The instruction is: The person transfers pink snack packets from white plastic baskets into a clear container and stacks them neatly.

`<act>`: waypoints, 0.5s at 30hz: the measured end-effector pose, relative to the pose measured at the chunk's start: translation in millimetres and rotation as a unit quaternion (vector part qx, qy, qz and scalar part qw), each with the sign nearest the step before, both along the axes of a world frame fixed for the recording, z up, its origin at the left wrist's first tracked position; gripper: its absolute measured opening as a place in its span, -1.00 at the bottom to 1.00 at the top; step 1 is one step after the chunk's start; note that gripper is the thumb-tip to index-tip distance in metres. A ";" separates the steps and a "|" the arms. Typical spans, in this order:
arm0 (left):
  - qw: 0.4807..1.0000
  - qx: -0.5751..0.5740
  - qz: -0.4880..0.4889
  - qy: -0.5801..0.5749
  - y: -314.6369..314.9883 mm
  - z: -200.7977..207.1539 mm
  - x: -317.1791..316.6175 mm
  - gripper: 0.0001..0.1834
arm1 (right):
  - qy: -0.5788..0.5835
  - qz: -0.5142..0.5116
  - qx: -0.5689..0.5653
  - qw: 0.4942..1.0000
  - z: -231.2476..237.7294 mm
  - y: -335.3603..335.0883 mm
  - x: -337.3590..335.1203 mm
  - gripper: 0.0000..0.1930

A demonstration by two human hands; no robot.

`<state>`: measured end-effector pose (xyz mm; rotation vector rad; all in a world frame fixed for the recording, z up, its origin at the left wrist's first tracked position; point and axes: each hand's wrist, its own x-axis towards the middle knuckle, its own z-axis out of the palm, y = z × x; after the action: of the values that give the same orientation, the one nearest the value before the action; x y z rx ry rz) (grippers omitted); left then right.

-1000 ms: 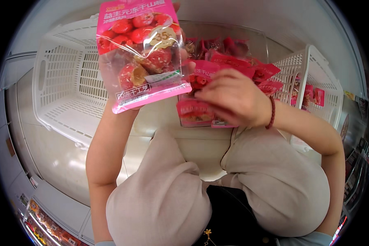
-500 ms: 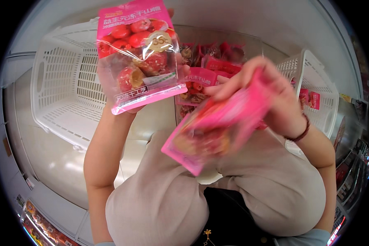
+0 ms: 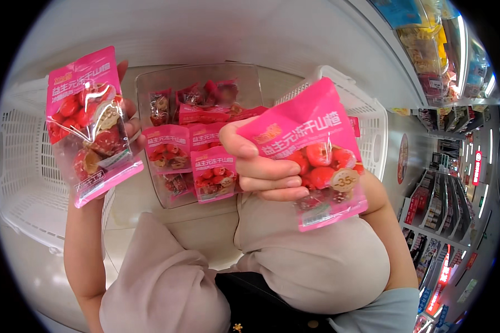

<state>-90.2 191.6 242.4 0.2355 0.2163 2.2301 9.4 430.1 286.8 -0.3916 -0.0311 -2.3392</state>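
Observation:
At the left I hold up a pink pouch of candied red fruit (image 3: 75,133) with a clear lower window. Behind it, my left hand (image 3: 130,125) is closed on it; only some fingertips show past its right edge. My right hand (image 3: 269,175) grips a second pouch of the same kind (image 3: 322,136), its printed front toward me and its body slightly tilted. The fingers wrap over that pouch's left side, while the thumb is hidden. Between and beyond the hands, a clear plastic bin (image 3: 140,100) holds several more such pouches (image 3: 214,173), some upright and some lying flat.
A white slatted basket (image 3: 25,188) stands at the left, partly behind the raised pouch. Another white basket (image 3: 376,127) is at the right, with a pink packet in it. Store shelves (image 3: 441,200) line the far right. My knees are close to the bin.
The view has swung right. My right hand's pouch, blurred and low before, is now raised with its front facing me. My left hand still holds its pouch, now lower and farther left in view.

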 end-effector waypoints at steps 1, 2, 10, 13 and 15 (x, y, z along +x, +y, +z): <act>1.000 0.005 -0.001 0.000 1.7 -0.3 0.0 0.03 | -0.001 0.002 0.001 1.000 1.3 1.4 2.4 -0.76; 1.000 0.002 -0.004 -0.004 1.9 0.5 -0.5 0.03 | -0.002 0.004 0.003 1.000 1.9 1.8 5.0 -0.76; 1.000 -0.001 -0.010 0.001 0.3 -0.7 -0.3 -0.04 | -0.004 0.030 0.004 1.000 -5.4 -0.1 6.1 -0.76; 1.000 -0.001 -0.014 0.010 -3.0 -0.9 0.3 -0.11 | 0.003 0.041 0.001 0.999 -11.0 -3.2 5.1 -0.76; 1.000 0.000 0.017 -0.006 -7.6 -4.6 1.0 -0.09 | 0.000 0.048 0.014 0.999 -12.8 -10.9 2.2 -0.76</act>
<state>-89.1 184.0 237.8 0.2192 0.2146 2.2642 11.6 419.2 273.9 -0.3690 -0.0169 -2.2434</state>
